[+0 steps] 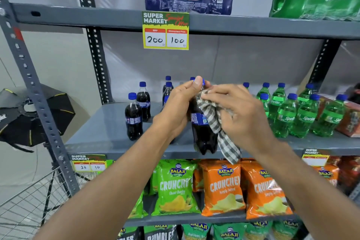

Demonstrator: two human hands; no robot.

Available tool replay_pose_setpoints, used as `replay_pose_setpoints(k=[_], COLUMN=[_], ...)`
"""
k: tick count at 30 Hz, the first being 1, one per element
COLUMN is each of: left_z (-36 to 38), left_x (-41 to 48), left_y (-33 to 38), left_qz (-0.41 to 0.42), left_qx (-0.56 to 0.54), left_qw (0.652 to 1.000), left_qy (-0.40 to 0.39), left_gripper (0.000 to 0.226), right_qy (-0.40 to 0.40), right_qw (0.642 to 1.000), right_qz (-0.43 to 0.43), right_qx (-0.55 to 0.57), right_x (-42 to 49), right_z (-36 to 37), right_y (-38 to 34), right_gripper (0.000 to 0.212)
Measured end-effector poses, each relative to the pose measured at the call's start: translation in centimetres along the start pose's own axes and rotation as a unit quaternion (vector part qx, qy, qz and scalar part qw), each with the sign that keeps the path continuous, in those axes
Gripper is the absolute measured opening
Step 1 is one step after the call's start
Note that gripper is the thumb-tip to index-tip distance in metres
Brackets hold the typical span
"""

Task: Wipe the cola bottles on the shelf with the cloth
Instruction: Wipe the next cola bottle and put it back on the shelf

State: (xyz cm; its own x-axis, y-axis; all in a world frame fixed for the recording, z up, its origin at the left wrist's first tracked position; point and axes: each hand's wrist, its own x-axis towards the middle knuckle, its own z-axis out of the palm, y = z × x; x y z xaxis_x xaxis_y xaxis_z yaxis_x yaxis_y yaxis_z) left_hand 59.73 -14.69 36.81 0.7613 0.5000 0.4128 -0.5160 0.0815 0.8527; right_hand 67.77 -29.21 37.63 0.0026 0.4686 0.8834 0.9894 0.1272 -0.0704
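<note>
We hold one cola bottle [202, 130] lifted in front of the grey shelf [105, 130], our left hand [175, 107] curled around its neck with the thumb up by the blue cap. Our right hand [239, 111] presses the checked cloth [214, 119] against the bottle's shoulder, fingers closed on the fabric (its tail hangs below). More cola bottles [134, 117] stand on the shelf to the left, green Sprite bottles [303, 115] to the right.
</note>
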Motion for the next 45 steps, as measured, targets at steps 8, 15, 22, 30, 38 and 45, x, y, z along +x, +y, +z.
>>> replay_pose_setpoints(k=[8, 15, 22, 30, 38, 45], left_z=[-1.4, -1.0, 0.0, -1.5, 0.4, 0.3], left_x=[0.7, 0.6, 0.0, -0.2, -0.5, -0.8], left_y=[0.4, 0.6, 1.3, 1.6, 1.6, 1.5], left_qz=[0.012, 0.019, -0.008, 0.019, -0.011, -0.010], left_qx=[-0.050, -0.008, -0.026, 0.024, 0.030, 0.012], left_qw=[0.998, 1.000, 0.999, 0.999, 0.999, 1.000], left_qy=[0.029, -0.010, -0.020, 0.010, -0.044, -0.012], left_gripper=[0.032, 0.031, 0.035, 0.032, 0.034, 0.023], right_qy=[-0.095, 0.001, 0.008, -0.127, -0.005, -0.121], right_qw=[0.994, 0.999, 1.000, 0.990, 0.993, 0.972], right_qz=[-0.049, -0.037, -0.003, -0.050, -0.013, -0.132], right_qx=[0.006, -0.015, 0.013, 0.038, -0.119, -0.152], right_x=[-7.6, -3.5, 0.5, -9.1, 1.5, -2.6], right_z=[1.8, -0.8, -0.1, 1.4, -1.2, -0.2], right_y=[-0.1, -0.2, -0.6, -1.4, -1.7, -3.6], right_gripper=[0.036, 0.040, 0.049, 0.032, 0.034, 0.038])
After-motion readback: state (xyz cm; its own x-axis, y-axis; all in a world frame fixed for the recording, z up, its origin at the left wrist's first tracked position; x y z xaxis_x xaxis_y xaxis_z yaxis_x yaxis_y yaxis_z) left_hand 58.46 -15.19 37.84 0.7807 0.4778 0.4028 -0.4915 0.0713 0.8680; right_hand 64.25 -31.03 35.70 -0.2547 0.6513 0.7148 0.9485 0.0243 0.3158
